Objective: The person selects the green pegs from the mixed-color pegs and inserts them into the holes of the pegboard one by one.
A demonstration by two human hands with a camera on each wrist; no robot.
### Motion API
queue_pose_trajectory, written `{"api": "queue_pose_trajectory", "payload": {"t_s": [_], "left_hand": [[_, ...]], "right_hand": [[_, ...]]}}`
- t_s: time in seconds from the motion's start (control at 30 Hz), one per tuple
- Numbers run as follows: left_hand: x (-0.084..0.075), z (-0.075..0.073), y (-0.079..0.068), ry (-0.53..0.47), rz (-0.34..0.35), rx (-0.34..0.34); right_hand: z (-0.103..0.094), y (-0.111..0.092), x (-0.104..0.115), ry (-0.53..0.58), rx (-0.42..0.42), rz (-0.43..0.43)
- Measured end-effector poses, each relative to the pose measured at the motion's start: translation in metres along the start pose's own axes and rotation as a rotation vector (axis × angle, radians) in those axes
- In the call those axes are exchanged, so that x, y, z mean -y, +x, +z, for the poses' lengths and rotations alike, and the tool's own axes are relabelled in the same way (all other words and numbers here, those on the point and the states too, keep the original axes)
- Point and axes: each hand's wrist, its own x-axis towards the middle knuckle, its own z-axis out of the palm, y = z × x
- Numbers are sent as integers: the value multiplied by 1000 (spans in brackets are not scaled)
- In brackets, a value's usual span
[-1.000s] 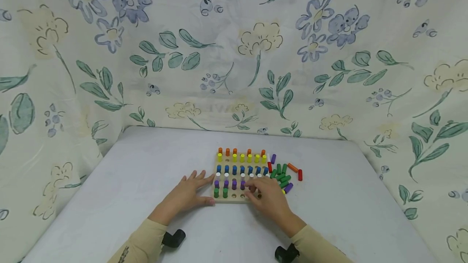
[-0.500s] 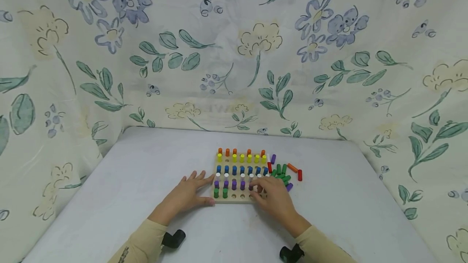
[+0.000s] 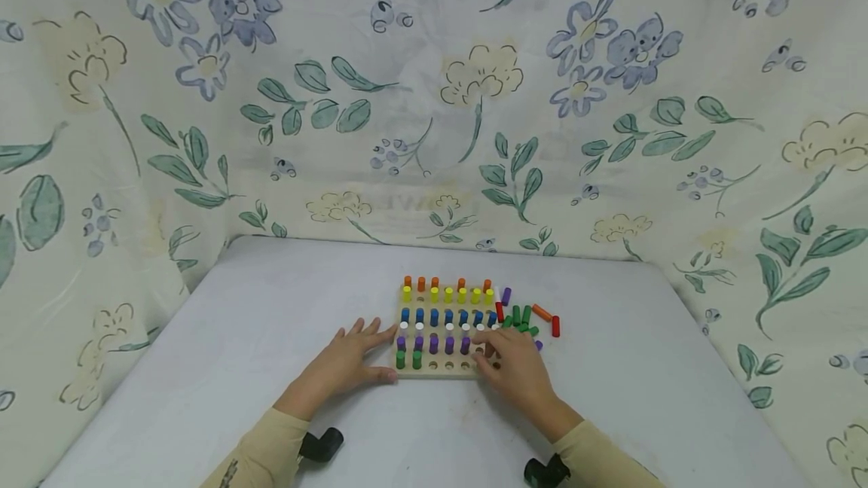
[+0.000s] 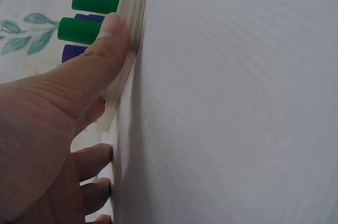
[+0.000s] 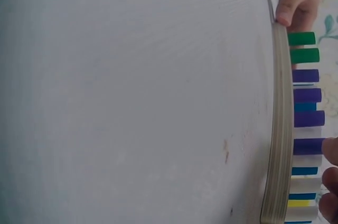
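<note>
A wooden pegboard [image 3: 441, 374] lies on the table with upright coloured pegs in rows. My left hand [image 3: 347, 356] rests at its left side, fingers spread, thumb [image 4: 108, 42] against the front corner by two green pegs [image 4: 80, 30]. Over the purple row is my right hand [image 3: 521, 369], thumb and fingers bent together. In the right wrist view its fingertips [image 5: 331, 151] meet the outer end of a purple peg [image 5: 308, 146] standing in the board. The head view hides most of that peg. Beyond stand white, blue [image 3: 434, 317], yellow [image 3: 448, 295] and orange pegs [image 3: 435, 284].
Loose pegs lie right of the board: several green [image 3: 526, 315], an orange one [image 3: 542, 312], red ones [image 3: 556, 326] and purple ones [image 3: 506, 296]. The right hand partly covers this pile. Floral cloth [image 3: 434, 134] hangs behind the white table [image 3: 305, 285].
My right hand has shifted right along the purple row, uncovering another upright purple peg and empty front-row holes. My left hand stays in place.
</note>
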Motion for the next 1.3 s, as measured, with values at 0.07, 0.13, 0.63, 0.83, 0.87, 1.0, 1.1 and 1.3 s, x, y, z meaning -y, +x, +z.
{"api": "queue_pose_trajectory", "payload": {"t_s": [0.07,0.13,0.63,0.83,0.87,1.0,1.1,1.3], "left_hand": [[0,0,0,0,-2,1],[0,0,0,-1,-3,1],[1,0,0,-12,-4,6],[2,0,1,-9,-4,9],[2,0,2,-8,-4,9],[2,-1,2,-7,-3,10],[2,-1,3,-8,0,10],[3,-2,3,-5,12,9]], "right_hand": [[0,0,-2,-11,-15,5],[0,-1,-3,-16,-22,12],[-7,-4,-11,35,-21,95],[-9,-4,-14,17,-20,110],[-9,-4,-15,15,-22,113],[-8,-4,-20,13,-27,135],[-7,-4,-23,19,-33,151],[-8,-2,-29,8,-32,178]]}}
